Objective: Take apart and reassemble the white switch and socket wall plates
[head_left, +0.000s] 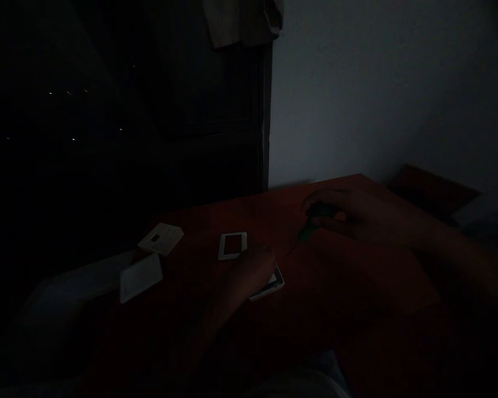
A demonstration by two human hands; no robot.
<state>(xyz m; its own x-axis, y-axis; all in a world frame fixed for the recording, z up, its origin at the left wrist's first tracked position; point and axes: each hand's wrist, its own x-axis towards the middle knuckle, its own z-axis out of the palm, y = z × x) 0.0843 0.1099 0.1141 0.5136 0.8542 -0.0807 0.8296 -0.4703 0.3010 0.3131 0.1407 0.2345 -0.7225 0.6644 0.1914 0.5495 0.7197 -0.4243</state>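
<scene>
In the dim head view, my right hand is closed round the green handle of a screwdriver. Its thin shaft slants down to the left, and the tip hangs over the red tabletop. My left hand rests, fingers curled, on a small flat device with a white rim. That hand covers most of the device, and whatever its fingertips pinch is hidden. Just behind it lies a white rectangular frame with an open middle.
On the left side of the red table lie a pale plate with a small dark cutout and a white rectangular panel. A pale wall rises behind. Cloth hangs above a dark door or cabinet.
</scene>
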